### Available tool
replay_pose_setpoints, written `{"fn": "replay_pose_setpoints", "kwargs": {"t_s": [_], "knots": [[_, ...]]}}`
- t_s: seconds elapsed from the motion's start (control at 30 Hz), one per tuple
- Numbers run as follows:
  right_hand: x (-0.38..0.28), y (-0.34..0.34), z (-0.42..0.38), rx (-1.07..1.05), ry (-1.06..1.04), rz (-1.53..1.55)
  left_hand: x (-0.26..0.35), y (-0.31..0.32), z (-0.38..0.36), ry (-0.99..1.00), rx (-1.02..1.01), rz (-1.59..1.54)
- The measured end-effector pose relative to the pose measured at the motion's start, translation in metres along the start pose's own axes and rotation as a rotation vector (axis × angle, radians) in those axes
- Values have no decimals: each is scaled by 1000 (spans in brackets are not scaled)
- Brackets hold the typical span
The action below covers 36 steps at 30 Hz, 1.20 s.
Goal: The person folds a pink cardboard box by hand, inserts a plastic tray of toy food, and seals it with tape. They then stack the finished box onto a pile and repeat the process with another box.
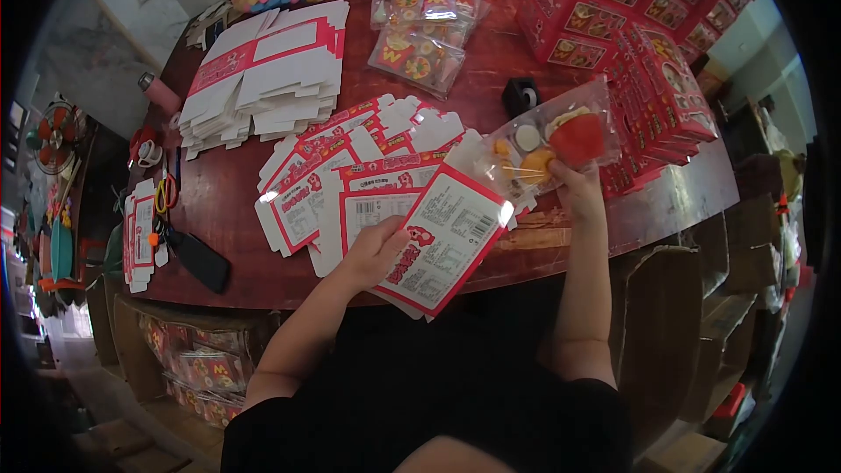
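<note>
Two things are in your hands above the near edge of the bench (236, 245). Your left hand (378, 250) has its grip closed on a flat carton blank (447, 241), thumb on top; the blank is white with a red border, printed with a barcode, small text panels and a red cartoon logo, and it tilts up toward the right. Your right hand (574, 188) grips from below a clear plastic toy packet (547, 144), held just above the blank's upper corner; inside it you can see a red cup-shaped piece, a white round piece and orange-yellow pieces. Beneath the blank, more flat blanks (342, 166) lie fanned on the dark red bench, with a taller stack of blanks (263, 74) behind them. Folded red boxes (639, 44) are piled at the right, more filled packets (420, 35) sit farther back, and a black tape dispenser (521, 95) stands near the boxes.
</note>
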State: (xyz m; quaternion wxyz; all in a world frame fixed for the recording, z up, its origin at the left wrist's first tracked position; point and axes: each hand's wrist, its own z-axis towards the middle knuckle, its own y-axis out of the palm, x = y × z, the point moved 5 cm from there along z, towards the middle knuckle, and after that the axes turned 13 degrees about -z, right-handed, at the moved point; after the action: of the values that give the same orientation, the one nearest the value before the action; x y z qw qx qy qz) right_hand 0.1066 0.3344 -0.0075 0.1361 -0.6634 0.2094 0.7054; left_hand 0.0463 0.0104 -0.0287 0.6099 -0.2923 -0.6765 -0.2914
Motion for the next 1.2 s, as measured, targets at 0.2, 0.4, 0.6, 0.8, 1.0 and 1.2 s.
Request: {"fn": "replay_pose_setpoints", "kwargs": {"t_s": [0.2, 0.4, 0.6, 0.8, 1.0, 1.2], "knots": [[-53, 44, 6, -34, -254, -207, -9, 7, -2, -33, -8, 154], [-23, 49, 26, -169, -144, -274, -19, 5, -10, 87, 92, 22], [24, 105, -11, -406, -19, -392, -49, 2, -9, -12, 169, -243], [42, 130, -10, -543, -25, -502, -13, -9, 27, 114, 213, -253], [57, 133, -25, -165, -100, -271, -30, -21, 49, 126, 259, -289], [81, 122, -25, -209, 41, -240, -25, -10, 53, 247, 371, -124]]}}
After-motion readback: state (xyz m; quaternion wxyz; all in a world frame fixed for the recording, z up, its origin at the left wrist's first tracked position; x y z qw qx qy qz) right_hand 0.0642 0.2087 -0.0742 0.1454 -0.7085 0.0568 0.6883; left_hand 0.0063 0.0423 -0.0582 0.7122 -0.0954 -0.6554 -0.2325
